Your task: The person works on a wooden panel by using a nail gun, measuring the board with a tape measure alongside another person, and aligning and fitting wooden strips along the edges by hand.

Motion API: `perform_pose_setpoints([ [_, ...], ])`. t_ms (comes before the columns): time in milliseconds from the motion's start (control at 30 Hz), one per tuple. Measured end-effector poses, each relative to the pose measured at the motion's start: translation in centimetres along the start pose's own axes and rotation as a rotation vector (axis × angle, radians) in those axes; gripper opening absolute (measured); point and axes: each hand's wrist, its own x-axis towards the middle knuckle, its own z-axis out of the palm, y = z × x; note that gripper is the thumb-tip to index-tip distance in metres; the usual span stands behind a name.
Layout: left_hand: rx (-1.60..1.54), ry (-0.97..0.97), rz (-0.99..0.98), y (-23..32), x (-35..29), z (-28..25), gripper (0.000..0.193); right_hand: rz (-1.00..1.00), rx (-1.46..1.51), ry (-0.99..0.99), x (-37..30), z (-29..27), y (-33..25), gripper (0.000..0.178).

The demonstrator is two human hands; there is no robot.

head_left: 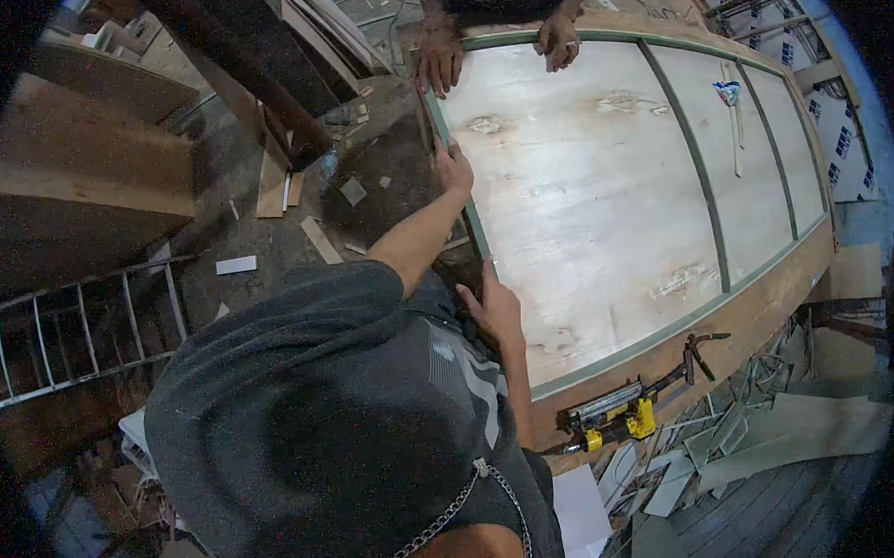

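Wood scraps (320,241) litter the dark floor (388,155) (ladder (94,374) at left).

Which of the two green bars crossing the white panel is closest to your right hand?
The left bar; the right bar is farther from my right hand.

Wooden table (765,296), framed panel (580,195), nail gun (609,411)

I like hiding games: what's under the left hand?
Under the left hand runs a green strip along the white board. It shows on either side; the part beneath is covered.
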Motion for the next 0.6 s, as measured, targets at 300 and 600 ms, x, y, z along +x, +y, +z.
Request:
perform_pose_setpoints([
  [300, 0.01, -0.038, -0.115, 2.7, -1.2, -1.9, 0.051, -0.031, 0.009, 0.021, 0.1, 0.2, 0.4, 0.078],
  [600, 0.07, -0.028, 0.063, 0.1, 0.0, 0.2, 0.05, -0.035, 0.035, 0.045, -0.1, 0.2, 0.9, 0.079],
])
